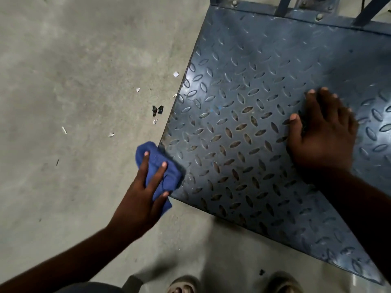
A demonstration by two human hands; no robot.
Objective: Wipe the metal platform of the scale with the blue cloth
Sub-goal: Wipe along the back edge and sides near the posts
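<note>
The scale's metal platform (264, 85) is a dark blue-grey plate with a raised diamond tread, filling the right half of the view. My left hand (141, 199) presses the bunched blue cloth (169, 172) against the platform's left front corner; part of the cloth hangs over the edge above the floor. My right hand (323, 134) lies flat on the plate to the right, fingers spread, holding nothing.
The grey concrete floor (74, 92) lies to the left, with small white scraps (176, 74) and a dark bit of debris (157, 110) near the platform's edge. A blue metal frame (283, 7) rises at the platform's far edge. My sandalled feet (184, 285) stand at the bottom.
</note>
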